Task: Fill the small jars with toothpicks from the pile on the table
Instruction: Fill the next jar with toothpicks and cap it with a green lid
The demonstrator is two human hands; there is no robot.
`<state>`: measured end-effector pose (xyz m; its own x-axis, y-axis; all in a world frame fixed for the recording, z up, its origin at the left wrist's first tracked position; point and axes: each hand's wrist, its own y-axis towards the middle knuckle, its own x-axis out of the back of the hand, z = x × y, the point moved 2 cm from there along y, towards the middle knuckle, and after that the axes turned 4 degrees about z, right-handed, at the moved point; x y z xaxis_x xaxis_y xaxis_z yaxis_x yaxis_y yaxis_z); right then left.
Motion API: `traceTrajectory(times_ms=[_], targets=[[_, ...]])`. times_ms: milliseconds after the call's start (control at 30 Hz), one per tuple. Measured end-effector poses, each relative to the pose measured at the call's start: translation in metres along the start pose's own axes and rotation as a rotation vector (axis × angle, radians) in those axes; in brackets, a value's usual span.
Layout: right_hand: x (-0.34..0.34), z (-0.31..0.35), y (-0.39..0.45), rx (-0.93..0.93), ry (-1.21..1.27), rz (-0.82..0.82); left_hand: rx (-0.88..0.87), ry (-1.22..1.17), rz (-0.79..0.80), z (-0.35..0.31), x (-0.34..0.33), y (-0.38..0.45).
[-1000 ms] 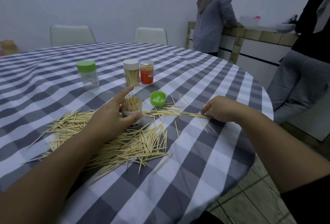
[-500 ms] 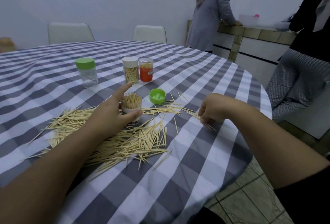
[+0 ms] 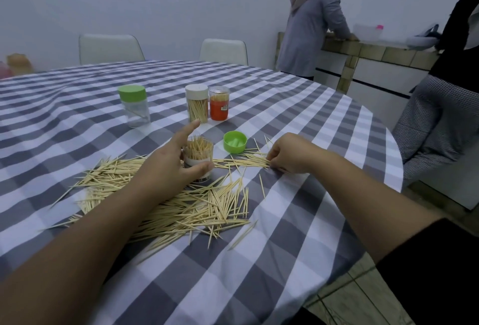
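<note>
A round desk (image 3: 298,221) in a grey-and-white check cloth, seen from above the person's own arms. The left hand (image 3: 168,166) steadies an open jar (image 3: 199,158) near the centre, thumb curled across its front and forefinger stretched out past its rim; the jar is already packed with upright toothpicks. A big loose pile (image 3: 166,203) of toothpicks spreads from 9 o'clock round to 5 o'clock of the jar.

At 3 o'clock of the jar, the right hand (image 3: 287,155) has its fingers curled down, pinching the ends of a small row of toothpicks (image 3: 243,162) lying flat on the cloth. A second ago this hand sat farther right at the desk's edge; it has since slid inward and closed on these sticks. That suggests another bunch is about to go into the jar, which looks nearly full.

A green lid (image 3: 234,141) lies upturned at 1 o'clock of the jar. Farther back at 12 o'clock stand a white-capped jar (image 3: 197,104) of toothpicks and an orange jar (image 3: 219,104), touching; a green-capped jar (image 3: 133,105), almost empty, stands at 10 o'clock.
</note>
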<state>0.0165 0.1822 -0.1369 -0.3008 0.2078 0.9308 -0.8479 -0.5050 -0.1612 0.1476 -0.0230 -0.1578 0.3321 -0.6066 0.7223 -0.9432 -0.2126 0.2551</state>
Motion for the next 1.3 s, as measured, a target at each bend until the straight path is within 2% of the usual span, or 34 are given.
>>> traceTrajectory(times_ms=[133, 267, 333, 467, 567, 767, 900, 1033, 1133, 1300], targets=[[0.003, 0.001, 0.014, 0.006, 0.214, -0.102, 0.001, -0.008, 0.009, -0.002, 0.0, -0.001], [0.008, -0.011, 0.034, -0.169, 0.298, -0.247, 0.002, -0.006, 0.011, 0.0, 0.0, 0.0], [0.004, -0.01, 0.04, -0.246, 0.244, -0.2, 0.005, -0.008, 0.012, 0.0, 0.0, 0.001], [-0.006, 0.004, 0.057, -0.242, 0.123, -0.126, -0.004, -0.017, 0.012, 0.002, 0.0, 0.002], [-0.007, 0.011, 0.066, -0.187, 0.034, -0.109, -0.012, -0.013, 0.007, 0.002, 0.0, 0.002], [0.002, 0.014, 0.051, 0.02, 0.058, 0.01, -0.021, 0.003, 0.006, 0.001, 0.0, 0.003], [0.005, 0.017, 0.033, 0.067, 0.101, 0.087, -0.01, 0.026, 0.005, 0.002, -0.001, 0.003], [0.007, 0.025, 0.018, 0.079, 0.035, 0.126, -0.008, 0.031, 0.006, 0.001, -0.001, 0.004], [0.001, 0.031, 0.015, 0.098, -0.101, 0.17, -0.006, 0.023, 0.007, 0.001, 0.0, 0.003], [-0.017, 0.039, 0.017, 0.103, -0.445, 0.154, -0.007, 0.019, 0.009, 0.0, 0.0, 0.002]])
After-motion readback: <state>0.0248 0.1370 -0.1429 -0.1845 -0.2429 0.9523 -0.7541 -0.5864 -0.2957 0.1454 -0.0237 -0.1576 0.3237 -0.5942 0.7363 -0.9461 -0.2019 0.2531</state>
